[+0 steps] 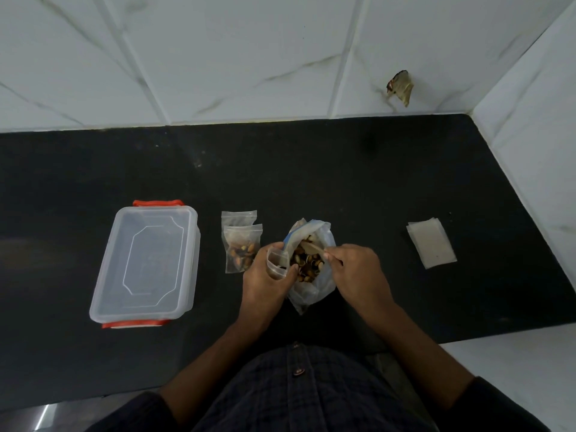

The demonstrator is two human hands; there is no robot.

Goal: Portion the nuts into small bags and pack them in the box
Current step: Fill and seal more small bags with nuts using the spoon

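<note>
The left hand (268,282) curls around a small clear zip bag (276,260), holding its mouth open and tipped toward the large clear plastic bag of mixed nuts (308,263), so a portion can pass straight across without spilling. The right hand (358,269) pinches what looks like a pale wooden scoop or spoon (311,247), its tip buried among the nuts; the utensil's exact shape is hard to tell. The big bag stands between both hands on the black stone counter (343,169), its top folded wide for access. Just left lie two filled small bags (241,244), overlapping, waiting to be packed. Further left sits the clear rectangular plastic box with red clips (146,263), lid apparently on. Well to the right, a stack of empty small bags (431,243) stays within reach.
</note>
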